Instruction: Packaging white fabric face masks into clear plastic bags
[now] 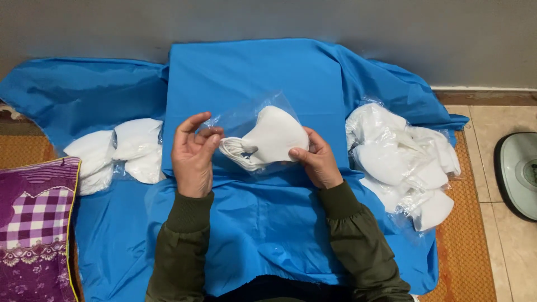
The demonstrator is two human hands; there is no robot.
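A stack of white face masks (274, 140) sits partly inside a clear plastic bag (246, 117), held above a blue cloth (251, 72). My right hand (318, 159) grips the right edge of the masks. My left hand (193, 156) holds the bag's open left end, fingers curled by the ear loops. Both sleeves are olive green.
A pile of bagged white masks (405, 162) lies to the right on the blue cloth. Loose stacks of white masks (117, 151) lie to the left. A purple checked cushion (36, 223) is at the lower left; a scale (520, 170) sits on the tiled floor at right.
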